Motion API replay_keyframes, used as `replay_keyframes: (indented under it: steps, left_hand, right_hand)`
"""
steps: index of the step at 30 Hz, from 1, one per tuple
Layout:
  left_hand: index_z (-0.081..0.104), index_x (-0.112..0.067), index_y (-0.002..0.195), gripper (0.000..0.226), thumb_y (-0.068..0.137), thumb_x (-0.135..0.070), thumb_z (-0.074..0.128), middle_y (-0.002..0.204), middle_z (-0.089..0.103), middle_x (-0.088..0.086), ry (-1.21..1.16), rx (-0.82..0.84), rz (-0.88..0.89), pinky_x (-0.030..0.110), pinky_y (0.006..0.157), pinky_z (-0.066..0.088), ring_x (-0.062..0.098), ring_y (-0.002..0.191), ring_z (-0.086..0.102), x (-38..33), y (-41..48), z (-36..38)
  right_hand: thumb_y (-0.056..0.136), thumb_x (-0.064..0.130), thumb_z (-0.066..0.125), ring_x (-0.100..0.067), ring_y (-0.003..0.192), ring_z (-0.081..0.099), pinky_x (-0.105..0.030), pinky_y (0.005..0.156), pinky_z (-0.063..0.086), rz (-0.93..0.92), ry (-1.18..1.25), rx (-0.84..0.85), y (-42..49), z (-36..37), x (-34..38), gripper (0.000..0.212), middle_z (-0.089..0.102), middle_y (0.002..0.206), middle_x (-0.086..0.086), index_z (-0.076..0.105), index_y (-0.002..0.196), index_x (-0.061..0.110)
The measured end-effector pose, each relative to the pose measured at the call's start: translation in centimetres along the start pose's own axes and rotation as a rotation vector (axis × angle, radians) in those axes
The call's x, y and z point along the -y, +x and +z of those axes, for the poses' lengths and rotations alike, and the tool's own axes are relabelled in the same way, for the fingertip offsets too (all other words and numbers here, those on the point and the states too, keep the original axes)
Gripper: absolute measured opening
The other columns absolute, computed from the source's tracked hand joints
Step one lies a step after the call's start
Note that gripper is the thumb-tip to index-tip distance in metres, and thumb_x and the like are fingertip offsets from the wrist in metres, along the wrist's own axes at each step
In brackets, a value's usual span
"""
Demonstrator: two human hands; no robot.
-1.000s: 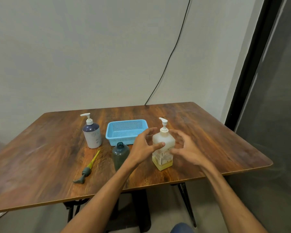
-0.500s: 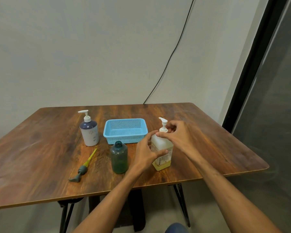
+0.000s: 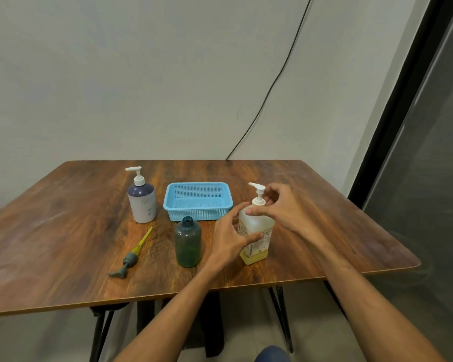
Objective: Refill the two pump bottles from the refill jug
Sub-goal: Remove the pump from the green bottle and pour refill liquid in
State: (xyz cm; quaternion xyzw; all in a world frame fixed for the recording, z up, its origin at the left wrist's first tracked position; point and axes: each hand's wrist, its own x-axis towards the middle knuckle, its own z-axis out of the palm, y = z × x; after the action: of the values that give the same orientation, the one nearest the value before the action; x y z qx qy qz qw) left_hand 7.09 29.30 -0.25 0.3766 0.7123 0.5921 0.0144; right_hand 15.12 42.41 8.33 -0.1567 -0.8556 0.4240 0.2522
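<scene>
**Ana:** What are the hands doing?

**Ben:** The left hand (image 3: 229,239) wraps round the middle of the clear bottle (image 3: 258,240), with the thumb on the label. The right hand (image 3: 280,210) has its fingers curled round the collar of the white pump top (image 3: 258,198).

**Ana:** Where is that bottle?

**Ben:** It stands upright near the front of the surface (image 3: 63,231). It has a little yellow liquid at the bottom.

**Ana:** Is it hard to hold?

**Ben:** I think it is light, because it looks nearly empty. The plastic looks smooth, so it may slip. Hold the body tight and twist at the collar. Do not twist the thin spout, because it could bend.

**Ana:** What is next to it?

**Ben:** The green bottle (image 3: 188,242) stands just to the left, open, with no pump. The loose pump (image 3: 131,257) lies flat farther left.

**Ana:** And behind?

**Ben:** The blue basket (image 3: 198,201) sits there. The white bottle (image 3: 141,202) stands to its left with its pump on.
</scene>
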Motion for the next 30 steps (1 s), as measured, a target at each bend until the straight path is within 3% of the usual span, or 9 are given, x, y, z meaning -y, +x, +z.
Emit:
replay_keyframes:
  steps: [3,6,9,11,13,16,22,27,30]
  left_hand:
    - [0.055,-0.027,0.136,0.078,0.067,-0.026,0.091,0.122,0.06,-0.016,-0.007,-0.001,-0.001,0.01,0.086,0.049,-0.004,0.106,0.058,-0.1,-0.1,0.0]
    - [0.055,-0.028,0.135,0.077,0.067,-0.028,0.091,0.124,0.061,-0.016,-0.005,0.003,0.006,0.018,0.09,0.053,-0.001,0.109,0.059,0.0,0.0,0.0]
    - [0.055,-0.024,0.138,0.08,0.067,-0.03,0.091,0.131,0.062,-0.007,-0.003,-0.003,0.004,0.027,0.095,0.055,0.007,0.116,0.06,0.2,0.1,0.1]
    - [0.054,-0.026,0.138,0.08,0.067,-0.03,0.091,0.131,0.061,-0.011,-0.008,-0.006,0.001,0.022,0.093,0.053,0.005,0.115,0.059,0.2,0.1,0.1]
    - [0.053,-0.027,0.139,0.081,0.068,-0.028,0.091,0.129,0.059,-0.015,-0.018,-0.006,0.002,0.014,0.089,0.051,0.002,0.113,0.058,0.1,0.0,0.1]
    - [0.053,-0.026,0.139,0.081,0.068,-0.029,0.091,0.128,0.059,-0.015,-0.023,-0.001,0.004,0.014,0.09,0.051,0.0,0.113,0.058,0.2,-0.1,0.1]
    - [0.056,-0.028,0.135,0.076,0.068,-0.028,0.091,0.119,0.058,-0.023,-0.01,0.011,0.004,0.01,0.084,0.05,-0.01,0.108,0.057,0.1,-0.1,0.1]
    - [0.053,-0.037,0.129,0.073,0.068,-0.024,0.091,0.111,0.056,-0.031,-0.012,0.003,-0.017,0.004,0.079,0.047,-0.02,0.102,0.055,0.2,-0.1,0.1]
    - [0.054,-0.034,0.131,0.074,0.068,-0.026,0.091,0.113,0.058,-0.027,-0.017,0.004,-0.015,0.007,0.082,0.049,-0.016,0.105,0.056,0.3,-0.2,0.1]
  right_hand:
    - [0.07,0.02,0.09,-0.007,0.068,0.054,-0.016,0.058,0.042,0.007,-0.026,-0.135,-0.1,1.6,-0.4,0.031,0.065,0.082,-0.002,0.067,0.086,0.008]
    - [0.075,0.008,0.085,-0.009,0.075,0.061,-0.017,0.063,0.048,0.012,0.001,-0.04,0.1,0.5,-0.2,0.023,0.069,0.085,-0.002,0.072,0.094,0.003]
    - [0.073,0.003,0.085,-0.021,0.093,0.069,-0.026,0.077,0.056,0.039,0.105,0.047,0.2,-1.0,-0.6,0.035,0.074,0.097,-0.005,0.073,0.106,0.005]
    - [0.072,0.01,0.088,-0.018,0.093,0.069,-0.02,0.074,0.056,0.05,0.09,0.025,0.0,-0.6,-0.4,0.04,0.073,0.098,-0.003,0.072,0.108,0.006]
    - [0.067,0.019,0.092,-0.01,0.081,0.066,-0.017,0.066,0.052,0.03,0.02,-0.063,-0.3,0.7,-0.1,0.039,0.07,0.089,0.002,0.07,0.097,0.008]
    - [0.072,0.016,0.089,-0.003,0.073,0.06,-0.009,0.055,0.044,0.009,-0.029,-0.17,-0.5,2.0,0.0,0.03,0.066,0.086,0.002,0.068,0.091,0.009]
    - [0.073,-0.001,0.084,-0.014,0.09,0.068,-0.016,0.068,0.055,0.027,0.127,0.035,-0.4,-0.7,0.5,0.027,0.073,0.093,-0.001,0.073,0.095,0.01]
    - [0.066,0.024,0.093,-0.008,0.071,0.062,-0.017,0.058,0.046,-0.009,-0.054,-0.146,0.1,1.3,-0.1,0.033,0.068,0.08,0.003,0.068,0.085,0.013]
    - [0.072,0.02,0.089,-0.015,0.072,0.065,-0.026,0.058,0.051,-0.013,-0.095,-0.169,0.2,1.6,-0.1,0.025,0.069,0.08,-0.002,0.07,0.084,0.008]
